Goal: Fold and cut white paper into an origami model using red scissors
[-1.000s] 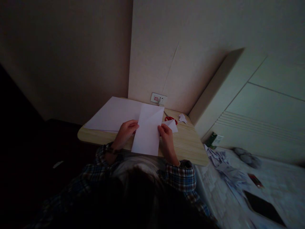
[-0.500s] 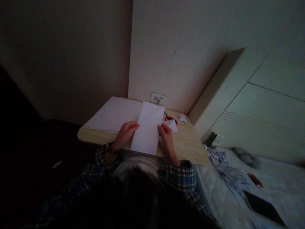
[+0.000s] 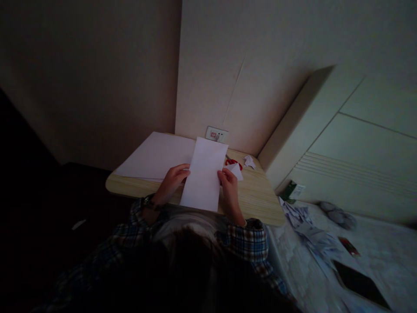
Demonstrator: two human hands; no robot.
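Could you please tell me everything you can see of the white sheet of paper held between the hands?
The sheet of white paper is a plain, smooth-looking oblong, longer than wide, with no writing visible. The left hand grips its left edge and the right hand its right edge. Its far end leans slightly rightward, and it overlaps the larger white paper in view. Whether it touches the wood-look table is unclear.

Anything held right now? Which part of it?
Yes, a white sheet: the left hand pinches its left edge, the right hand its right edge, both about midway along its length.
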